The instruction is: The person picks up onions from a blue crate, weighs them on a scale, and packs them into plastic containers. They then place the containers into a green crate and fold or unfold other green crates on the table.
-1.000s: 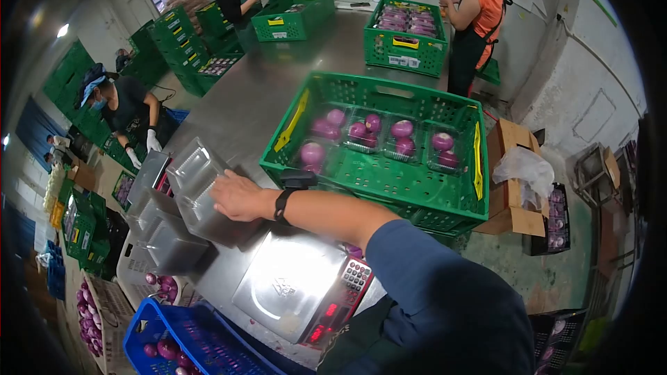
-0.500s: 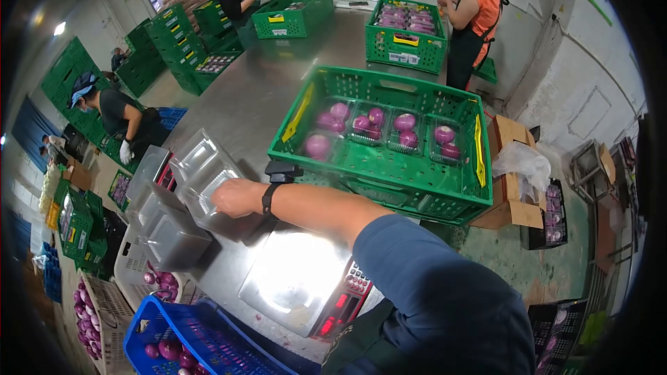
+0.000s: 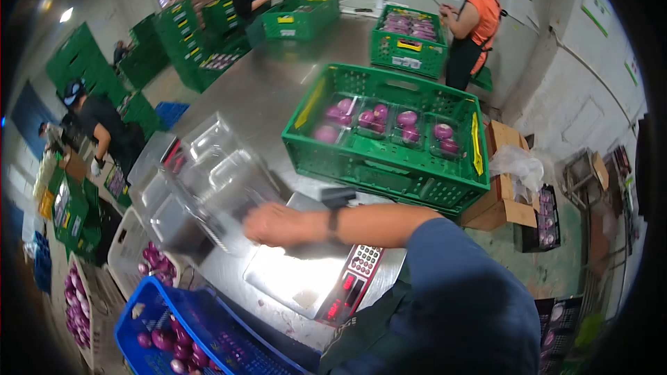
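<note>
My right hand (image 3: 274, 225), with a dark band on its wrist, is over the left edge of the scale (image 3: 292, 274). Its fingers are closed and blurred by motion, gripping the edge of a clear plastic box (image 3: 233, 191). That box is smeared too, beside the stacks of clear containers (image 3: 161, 198) at the left of the metal table. Red digits glow on the scale's panel (image 3: 342, 295), and its bright plate is partly behind my hand. My left hand is out of view.
A green crate (image 3: 389, 173) holding several clear packs of purple onions (image 3: 407, 127) stands beyond the scale. Near the front left is a blue basket (image 3: 139, 298) of onions. Two co-workers (image 3: 474, 21) stand behind crates across the table; another person (image 3: 104, 125) bends at left.
My right hand has moved from the container stack to the right and nearer, toward the scale, drawing a clear box with it. The view has shifted slightly.
</note>
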Available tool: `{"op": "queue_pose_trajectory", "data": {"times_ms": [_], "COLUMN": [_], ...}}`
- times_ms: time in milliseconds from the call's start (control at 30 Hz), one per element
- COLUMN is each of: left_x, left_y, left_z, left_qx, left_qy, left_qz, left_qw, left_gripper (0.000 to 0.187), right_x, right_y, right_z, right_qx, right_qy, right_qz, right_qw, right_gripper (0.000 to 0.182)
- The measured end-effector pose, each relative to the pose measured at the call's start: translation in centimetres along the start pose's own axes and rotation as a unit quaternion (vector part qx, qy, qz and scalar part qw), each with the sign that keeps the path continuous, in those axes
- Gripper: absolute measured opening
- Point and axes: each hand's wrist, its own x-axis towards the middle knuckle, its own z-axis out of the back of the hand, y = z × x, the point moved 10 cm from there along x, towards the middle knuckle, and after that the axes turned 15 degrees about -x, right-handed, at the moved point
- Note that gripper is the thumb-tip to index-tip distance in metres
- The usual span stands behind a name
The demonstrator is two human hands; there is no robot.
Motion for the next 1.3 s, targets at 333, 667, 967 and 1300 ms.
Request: {"op": "queue_pose_trajectory", "data": {"times_ms": [333,667,967,1300], "left_x": [8.6,8.7,12.6,2.9], "left_y": [8.2,3.5,5.6,-8.3], "left_z": [2.2,-6.6,-6.5,-6.8], "left_qx": [0.128,0.3,0.256,-0.3], "left_qy": [-0.072,-0.069,-0.045,0.231], "left_qz": [-0.127,-0.322,-0.233,-0.131], "left_qw": [0.981,0.895,0.937,0.916], "left_gripper": [0.036,0.067,0.067,0.044], "right_x": [-11.9,-8.6,-7.4,3.0], "right_y": [12.9,15.0,14.5,19.8], "right_z": [-1.3,1.7,2.1,2.3], "right_qx": [0.121,0.186,0.174,0.273], "right_qy": [0.277,0.23,0.189,0.048], "right_qz": [-0.018,-0.079,-0.133,-0.11], "right_qw": [0.953,0.952,0.957,0.955], "right_gripper": [0.026,0.039,0.025,0.077]}}
